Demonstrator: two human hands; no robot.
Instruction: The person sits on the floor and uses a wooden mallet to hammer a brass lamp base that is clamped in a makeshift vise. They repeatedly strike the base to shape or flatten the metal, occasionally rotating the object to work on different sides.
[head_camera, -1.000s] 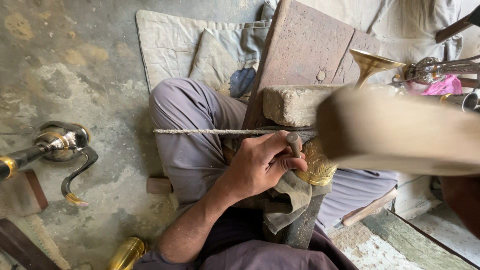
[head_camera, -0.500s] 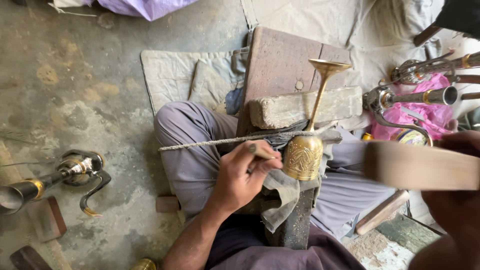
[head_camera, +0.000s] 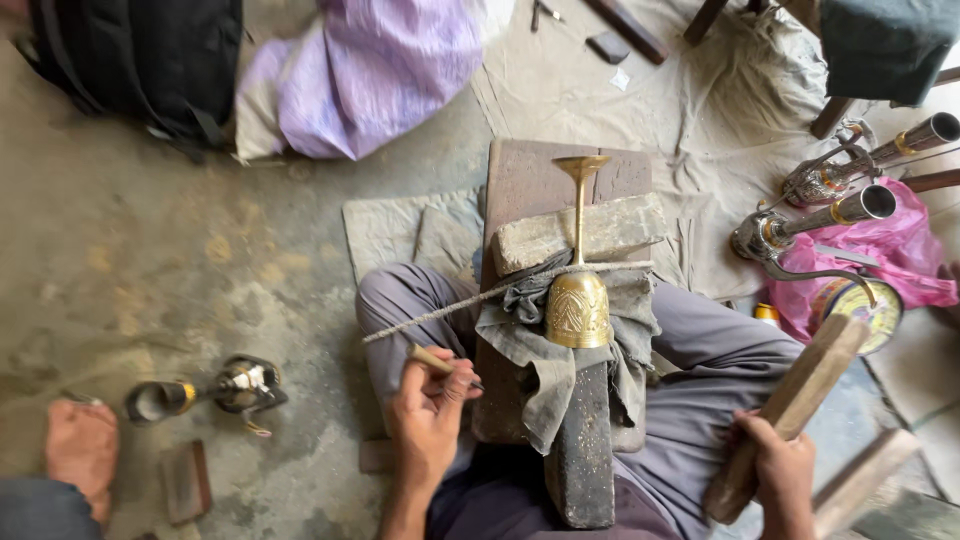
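Lifted off the brass now: my left hand (head_camera: 428, 418) has pulled back to lower centre, fingers pinching a small chisel (head_camera: 440, 362) just clear of the piece, where half a second ago it was on the metal. Centre frame, the brass goblet (head_camera: 578, 290) lies on a grey cloth (head_camera: 545, 365) over the iron stake (head_camera: 583, 450), pinned by a cord (head_camera: 460, 305). Its bowl already shows engraved leaf patterns; how much is left I can't tell. My right hand (head_camera: 778, 470), lower right, has its fingers wrapped round a wooden mallet (head_camera: 795, 405). Far right, a round tin (head_camera: 858, 312) sits on a pink bag (head_camera: 905, 255), contents unclear.
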